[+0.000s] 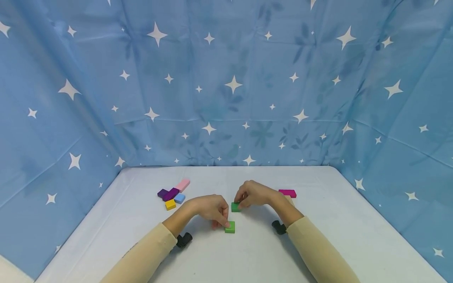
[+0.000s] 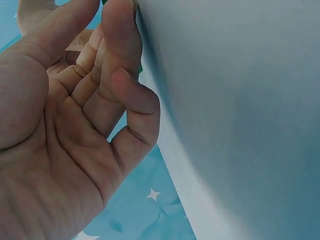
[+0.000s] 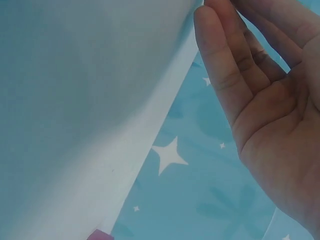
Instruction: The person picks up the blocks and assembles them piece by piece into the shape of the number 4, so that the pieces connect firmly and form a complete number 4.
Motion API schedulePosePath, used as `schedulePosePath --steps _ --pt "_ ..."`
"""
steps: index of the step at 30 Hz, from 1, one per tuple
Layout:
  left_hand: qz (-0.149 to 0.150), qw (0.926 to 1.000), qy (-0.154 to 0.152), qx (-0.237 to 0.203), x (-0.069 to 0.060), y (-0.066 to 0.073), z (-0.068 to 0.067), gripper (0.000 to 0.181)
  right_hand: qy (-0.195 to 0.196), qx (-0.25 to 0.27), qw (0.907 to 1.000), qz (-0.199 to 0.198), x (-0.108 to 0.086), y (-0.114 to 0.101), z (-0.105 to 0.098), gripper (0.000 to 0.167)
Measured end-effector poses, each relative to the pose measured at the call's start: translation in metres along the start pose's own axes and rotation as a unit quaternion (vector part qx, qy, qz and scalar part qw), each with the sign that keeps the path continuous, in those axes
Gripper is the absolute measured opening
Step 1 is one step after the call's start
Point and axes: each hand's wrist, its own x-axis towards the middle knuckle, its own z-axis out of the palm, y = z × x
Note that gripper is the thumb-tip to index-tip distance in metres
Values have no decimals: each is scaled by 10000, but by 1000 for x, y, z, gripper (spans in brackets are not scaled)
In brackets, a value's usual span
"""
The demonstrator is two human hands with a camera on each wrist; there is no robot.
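Note:
A light green block [image 1: 230, 227] lies on the white table. My left hand [image 1: 210, 208] pinches its left side between thumb and fingers, and in the left wrist view the other fingers of that hand [image 2: 75, 110] are curled. Farther back, a darker green block [image 1: 235, 207] is gripped by the fingertips of my right hand [image 1: 255, 193], which reach down onto it from behind and the right. The right wrist view shows the palm and fingers of the right hand [image 3: 270, 100], with the fingertips running out of the top edge, so the grip is hidden there.
On the left lie a yellow block [image 1: 170, 204], a light blue block [image 1: 179, 198], a pink block [image 1: 183, 184] and two purple blocks [image 1: 171, 194]. A magenta block [image 1: 288, 193] and a beige block [image 1: 290, 199] are beside the right forearm. A starry blue curtain [image 1: 226, 98] surrounds the table.

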Motion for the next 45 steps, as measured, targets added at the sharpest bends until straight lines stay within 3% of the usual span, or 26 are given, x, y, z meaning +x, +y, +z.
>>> schedulePosePath --steps 10,16,24,36,45 --pt "-24 10000 -52 -33 0 -2 1 23 -198 -49 9994 -274 2 -10 6 19" --pt "-325 9994 -107 -54 -2 -1 2 31 -343 19 9988 -338 3 -12 9 17" --pt "-631 9951 -590 -477 -5 1 3 34 -443 63 9985 -302 3 -13 11 16" --pt "-553 9891 -1072 -849 -3 -2 3 35 -533 98 9979 -343 3 -15 11 15" --pt "-553 9860 -1175 -1049 -3 -1 3 34 -628 132 9975 -305 3 -15 13 16"
